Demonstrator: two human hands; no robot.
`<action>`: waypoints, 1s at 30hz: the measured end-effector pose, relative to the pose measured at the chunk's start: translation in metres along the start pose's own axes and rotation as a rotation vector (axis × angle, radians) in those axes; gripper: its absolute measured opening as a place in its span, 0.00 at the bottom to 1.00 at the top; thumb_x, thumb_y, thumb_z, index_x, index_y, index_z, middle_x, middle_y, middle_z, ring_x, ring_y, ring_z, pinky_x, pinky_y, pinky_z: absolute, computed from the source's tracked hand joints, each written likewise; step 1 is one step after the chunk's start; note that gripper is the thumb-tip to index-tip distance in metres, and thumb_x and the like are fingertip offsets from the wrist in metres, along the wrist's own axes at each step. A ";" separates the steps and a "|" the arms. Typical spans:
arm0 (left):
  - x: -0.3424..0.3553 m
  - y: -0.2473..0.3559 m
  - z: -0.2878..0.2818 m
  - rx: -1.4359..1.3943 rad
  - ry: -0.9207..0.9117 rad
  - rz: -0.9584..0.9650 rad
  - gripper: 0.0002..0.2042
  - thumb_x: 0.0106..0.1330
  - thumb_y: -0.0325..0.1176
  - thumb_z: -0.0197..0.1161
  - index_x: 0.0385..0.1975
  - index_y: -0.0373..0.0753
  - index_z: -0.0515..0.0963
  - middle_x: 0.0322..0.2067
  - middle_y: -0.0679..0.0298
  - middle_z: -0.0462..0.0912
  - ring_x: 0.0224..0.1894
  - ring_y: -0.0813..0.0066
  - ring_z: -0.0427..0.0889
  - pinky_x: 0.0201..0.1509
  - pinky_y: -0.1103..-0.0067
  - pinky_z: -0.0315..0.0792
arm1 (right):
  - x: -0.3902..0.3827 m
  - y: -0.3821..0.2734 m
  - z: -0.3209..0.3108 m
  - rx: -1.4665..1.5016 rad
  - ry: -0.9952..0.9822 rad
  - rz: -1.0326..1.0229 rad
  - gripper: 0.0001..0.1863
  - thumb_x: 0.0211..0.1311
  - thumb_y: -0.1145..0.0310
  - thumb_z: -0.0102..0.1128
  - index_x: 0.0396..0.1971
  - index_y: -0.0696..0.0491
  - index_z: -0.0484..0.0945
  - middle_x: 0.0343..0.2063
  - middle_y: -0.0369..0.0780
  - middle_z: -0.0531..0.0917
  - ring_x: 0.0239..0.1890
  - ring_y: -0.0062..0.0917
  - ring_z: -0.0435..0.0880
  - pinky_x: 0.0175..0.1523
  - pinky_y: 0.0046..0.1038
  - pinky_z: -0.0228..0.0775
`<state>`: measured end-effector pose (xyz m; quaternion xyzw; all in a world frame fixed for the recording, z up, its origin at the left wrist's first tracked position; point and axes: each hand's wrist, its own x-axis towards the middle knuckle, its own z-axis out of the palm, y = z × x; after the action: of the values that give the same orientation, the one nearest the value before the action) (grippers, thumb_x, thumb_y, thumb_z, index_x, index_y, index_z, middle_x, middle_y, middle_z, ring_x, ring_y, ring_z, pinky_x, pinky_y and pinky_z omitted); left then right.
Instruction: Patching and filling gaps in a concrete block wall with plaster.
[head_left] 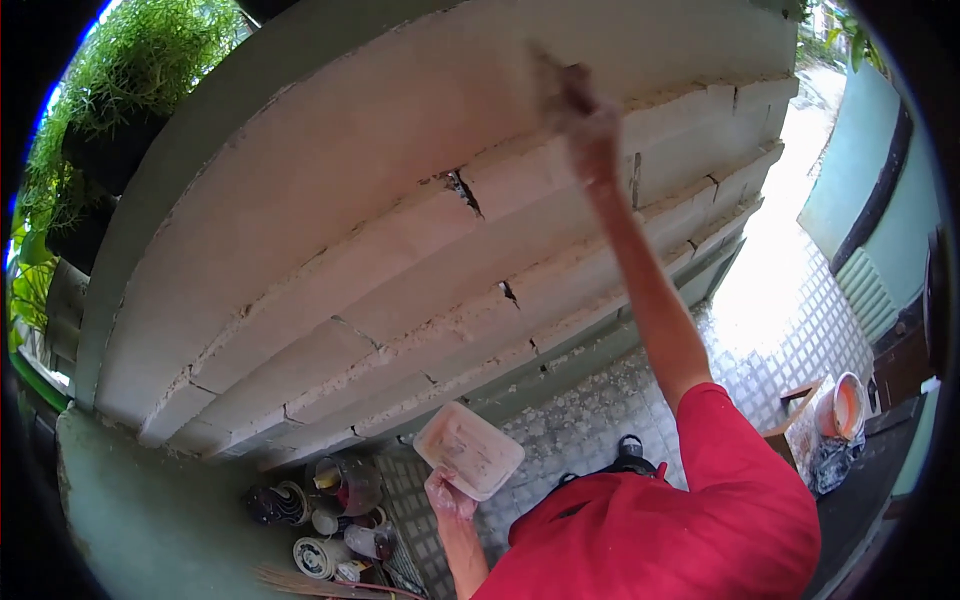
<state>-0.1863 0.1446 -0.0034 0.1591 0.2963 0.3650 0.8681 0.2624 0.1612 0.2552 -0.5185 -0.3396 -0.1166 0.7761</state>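
My right hand is raised high, closed on a tool that looks like a flat scraper or brush, blurred by motion, against the smooth upper wall surface. Below it run stepped rows of pale blocks with rough, crumbly edges and dark cracks in the joints. Lower down, my left hand grips the near edge of a shallow pale plastic tray smeared with white material. Both hands have whitish residue on them.
Buckets and containers crowd the lower left, near broom bristles. At right stand a wooden stool and an orange-lined bucket beside crumpled plastic. The tiled floor runs out to a bright opening. Plants hang at upper left.
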 end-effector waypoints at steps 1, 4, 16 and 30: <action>-0.001 0.000 -0.002 -0.002 0.009 -0.001 0.33 0.45 0.26 0.49 0.59 0.32 0.64 0.55 0.52 0.74 0.58 0.49 0.73 0.63 0.52 0.68 | 0.016 0.002 -0.017 0.025 0.007 -0.034 0.14 0.62 0.65 0.59 0.33 0.62 0.84 0.18 0.28 0.74 0.22 0.16 0.69 0.26 0.25 0.61; -0.005 0.002 -0.008 -0.006 0.018 -0.015 0.33 0.45 0.26 0.49 0.60 0.33 0.64 0.55 0.52 0.74 0.58 0.49 0.73 0.62 0.53 0.69 | 0.041 0.012 -0.040 0.001 -0.006 0.070 0.12 0.61 0.65 0.59 0.26 0.59 0.81 0.18 0.26 0.71 0.22 0.12 0.64 0.26 0.21 0.56; 0.006 0.024 -0.015 -0.070 -0.001 0.017 0.34 0.44 0.27 0.49 0.60 0.33 0.64 0.56 0.51 0.73 0.58 0.47 0.72 0.64 0.51 0.66 | -0.039 -0.016 0.076 -0.118 -0.067 -0.044 0.13 0.61 0.64 0.57 0.35 0.61 0.80 0.15 0.41 0.69 0.22 0.17 0.63 0.28 0.24 0.60; -0.003 0.016 -0.031 -0.082 -0.033 0.030 0.35 0.45 0.27 0.48 0.61 0.33 0.64 0.57 0.52 0.73 0.60 0.49 0.71 0.65 0.51 0.64 | 0.030 -0.044 0.069 -0.532 -0.348 -1.014 0.21 0.56 0.77 0.61 0.52 0.50 0.79 0.45 0.40 0.85 0.46 0.32 0.85 0.50 0.30 0.79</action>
<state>-0.2157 0.1548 -0.0182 0.1336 0.2644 0.3870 0.8732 0.2330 0.2085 0.3229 -0.4797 -0.6258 -0.4668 0.4004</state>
